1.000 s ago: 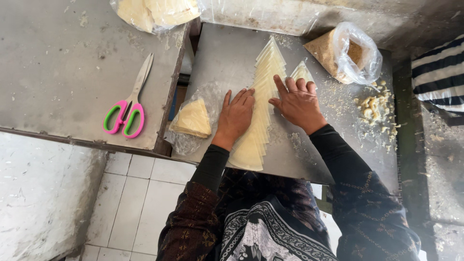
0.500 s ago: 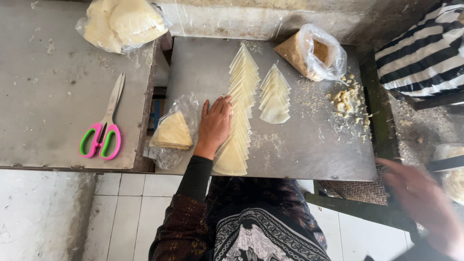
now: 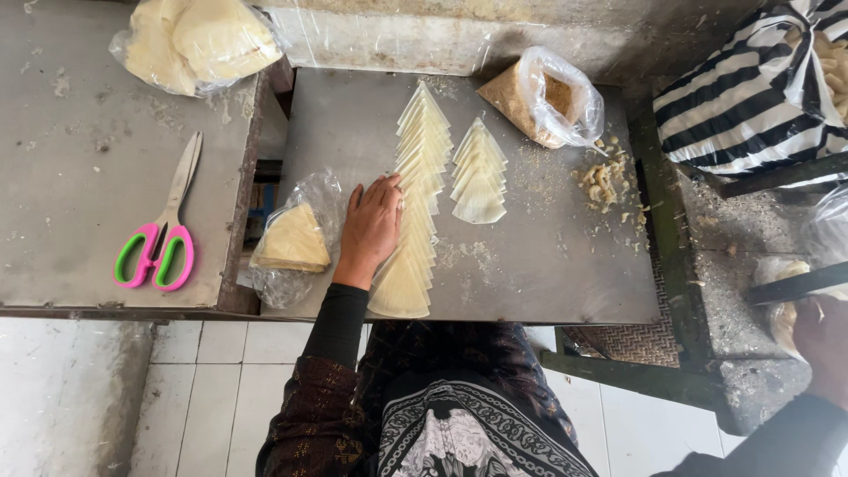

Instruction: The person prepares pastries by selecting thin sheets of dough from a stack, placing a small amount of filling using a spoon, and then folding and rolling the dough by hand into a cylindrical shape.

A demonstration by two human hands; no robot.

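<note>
A long overlapping row of pale triangular pastry sheets (image 3: 419,177) runs down the grey metal table (image 3: 548,265). My left hand (image 3: 371,225) lies flat on the lower part of that row, fingers together. A shorter row of the same sheets (image 3: 480,174) lies just to its right. My right hand (image 3: 823,340) is far out to the right, below the table's level, beside a plastic bag (image 3: 782,305); its fingers are mostly out of view.
A clear bag with a stack of sheets (image 3: 291,238) lies at the table's left edge. Pink-and-green scissors (image 3: 159,238) and a bag of dough (image 3: 199,40) rest on the left table. A bag of brown crumbs (image 3: 543,97), loose scraps (image 3: 605,181), a striped bag (image 3: 751,88).
My right hand left the sheet rows and swung far right and down toward a bag. The left hand stayed pressed on the long row. The view shifted right.
</note>
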